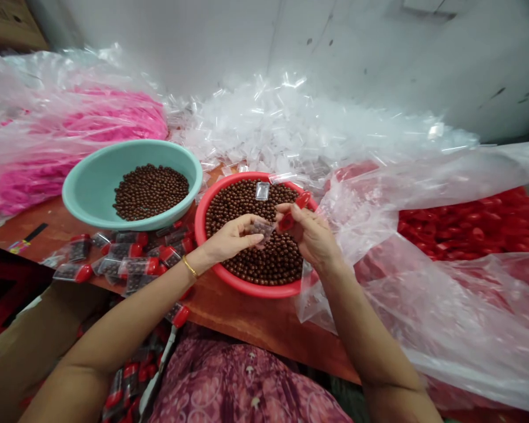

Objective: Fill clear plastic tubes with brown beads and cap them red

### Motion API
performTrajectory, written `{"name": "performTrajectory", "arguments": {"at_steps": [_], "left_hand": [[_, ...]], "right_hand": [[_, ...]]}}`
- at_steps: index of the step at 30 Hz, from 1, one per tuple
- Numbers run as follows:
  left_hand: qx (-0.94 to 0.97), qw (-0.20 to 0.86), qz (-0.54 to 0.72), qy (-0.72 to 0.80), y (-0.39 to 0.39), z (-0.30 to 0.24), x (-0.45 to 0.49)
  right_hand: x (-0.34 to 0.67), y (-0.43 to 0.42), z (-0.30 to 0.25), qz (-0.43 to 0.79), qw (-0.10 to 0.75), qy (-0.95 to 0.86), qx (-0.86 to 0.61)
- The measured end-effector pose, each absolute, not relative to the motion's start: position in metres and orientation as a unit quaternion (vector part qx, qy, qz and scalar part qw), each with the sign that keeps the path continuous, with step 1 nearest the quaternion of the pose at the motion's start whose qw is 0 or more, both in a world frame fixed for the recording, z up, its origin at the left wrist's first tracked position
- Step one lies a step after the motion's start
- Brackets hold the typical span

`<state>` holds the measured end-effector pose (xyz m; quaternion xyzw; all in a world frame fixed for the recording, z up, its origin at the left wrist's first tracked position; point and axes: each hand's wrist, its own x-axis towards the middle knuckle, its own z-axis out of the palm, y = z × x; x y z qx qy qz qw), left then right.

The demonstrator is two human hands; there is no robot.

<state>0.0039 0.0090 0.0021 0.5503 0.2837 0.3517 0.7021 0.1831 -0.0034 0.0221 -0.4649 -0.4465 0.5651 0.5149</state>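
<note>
Lots of clutter on my feed: a teal bowl (88, 202) of brown balls over on the left, filled red-capped boxes (136, 267) heaped below it, and a big plastic bag (449, 329) of red caps sprawling in by the right forearm. The little container (267, 230) is see-through, held above the red basin (264, 290); can't tell if balls are inside or just showing through. I see the left hand (235, 236) pinching it, thumb against fingers, while the right hand (316, 236) grips a glossy red cap (285, 222) right beside it.
</note>
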Motion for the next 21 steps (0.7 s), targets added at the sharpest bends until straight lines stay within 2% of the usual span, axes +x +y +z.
{"name": "performTrajectory", "arguments": {"at_steps": [8, 14, 18, 21], "left_hand": [[0.607, 0.647, 0.333, 0.32, 0.003, -0.002, 0.004], [0.67, 0.576, 0.327, 0.335, 0.002, -0.007, 0.005], [0.687, 0.549, 0.325, 0.347, 0.003, -0.008, 0.005], [0.703, 0.524, 0.324, 0.357, 0.003, -0.007, 0.006]], "right_hand": [[0.174, 0.0, 0.015, 0.535, 0.475, -0.472, -0.515], [0.164, -0.002, 0.016, 0.418, 0.421, -0.624, -0.509], [0.157, -0.005, 0.009, 0.347, 0.431, -0.677, -0.486], [0.152, -0.005, 0.007, 0.355, 0.45, -0.658, -0.488]]}}
